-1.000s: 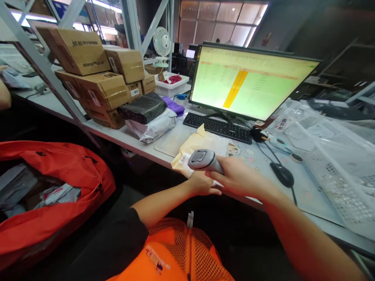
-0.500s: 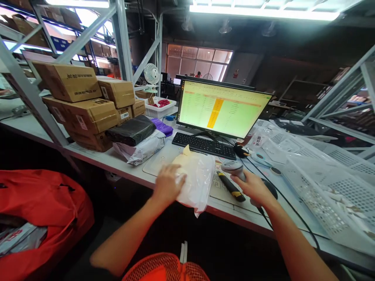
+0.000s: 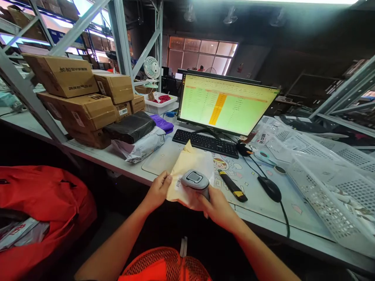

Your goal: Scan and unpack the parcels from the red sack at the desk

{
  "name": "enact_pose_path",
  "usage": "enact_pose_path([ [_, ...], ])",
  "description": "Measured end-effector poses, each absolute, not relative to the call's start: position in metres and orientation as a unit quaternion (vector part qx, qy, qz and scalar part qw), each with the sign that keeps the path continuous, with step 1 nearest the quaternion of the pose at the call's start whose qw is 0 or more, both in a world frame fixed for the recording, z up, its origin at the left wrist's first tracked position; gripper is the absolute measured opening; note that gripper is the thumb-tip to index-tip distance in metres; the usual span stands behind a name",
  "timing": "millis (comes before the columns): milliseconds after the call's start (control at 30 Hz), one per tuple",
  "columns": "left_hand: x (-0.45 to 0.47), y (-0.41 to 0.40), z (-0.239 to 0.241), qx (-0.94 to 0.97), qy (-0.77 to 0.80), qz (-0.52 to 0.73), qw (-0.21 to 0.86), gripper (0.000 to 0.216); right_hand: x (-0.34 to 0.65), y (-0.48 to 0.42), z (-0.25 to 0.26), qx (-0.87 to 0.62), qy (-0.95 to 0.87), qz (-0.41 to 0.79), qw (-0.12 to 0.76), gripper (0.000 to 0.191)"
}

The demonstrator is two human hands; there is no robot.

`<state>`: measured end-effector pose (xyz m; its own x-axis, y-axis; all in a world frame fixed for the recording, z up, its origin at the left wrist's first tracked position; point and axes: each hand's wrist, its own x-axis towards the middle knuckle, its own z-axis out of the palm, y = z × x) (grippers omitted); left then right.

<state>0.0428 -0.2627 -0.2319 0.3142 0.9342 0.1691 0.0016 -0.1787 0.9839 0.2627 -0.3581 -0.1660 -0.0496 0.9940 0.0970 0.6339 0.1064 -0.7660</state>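
My left hand point(image 3: 159, 189) pinches the left edge of a pale yellow mailing bag point(image 3: 182, 164) at the desk's front edge. Closed around the handle of a grey barcode scanner point(image 3: 195, 180) is my right hand point(image 3: 218, 207). The scanner's head is over the bag and hides part of it, next to a small printed label with a barcode. To the right of the bag lies a black and yellow box cutter point(image 3: 233, 186) on the desk mat. Behind the bag is a black keyboard point(image 3: 205, 143).
Cardboard boxes point(image 3: 84, 111) are stacked at left, beside a black parcel point(image 3: 131, 127) and a purple bag point(image 3: 162, 123). A monitor point(image 3: 225, 105) stands behind the keyboard. At right are a mouse point(image 3: 269, 188) with its cable and white plastic baskets point(image 3: 325, 195). A red bag point(image 3: 58, 218) is low at left.
My right hand has brought the scanner left, from beside the box cutter to over the mailing bag. My left hand has shifted from the bag's top to its left edge.
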Motion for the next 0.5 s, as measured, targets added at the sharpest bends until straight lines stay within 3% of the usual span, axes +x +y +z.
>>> enact_pose_path([
  [100, 0.037, -0.268, -0.235, 0.549, 0.383, 0.520, 0.530, 0.053, 0.267, -0.353, -0.189, -0.601, -0.652, 0.360, 0.290, 0.035],
  [200, 0.031, -0.269, -0.230, 0.563, 0.388, 0.539, 0.492, 0.053, 0.280, -0.351, -0.190, -0.596, -0.669, 0.357, 0.263, 0.041],
  [367, 0.028, -0.272, -0.212, 0.637, 0.377, 0.503, 0.447, 0.045, 0.301, -0.357, -0.136, -0.630, -0.701, 0.221, 0.248, 0.038],
  [500, 0.029, -0.274, -0.205, 0.668, 0.376, 0.483, 0.423, 0.041, 0.308, -0.367, -0.082, -0.601, -0.749, 0.212, 0.180, 0.037],
])
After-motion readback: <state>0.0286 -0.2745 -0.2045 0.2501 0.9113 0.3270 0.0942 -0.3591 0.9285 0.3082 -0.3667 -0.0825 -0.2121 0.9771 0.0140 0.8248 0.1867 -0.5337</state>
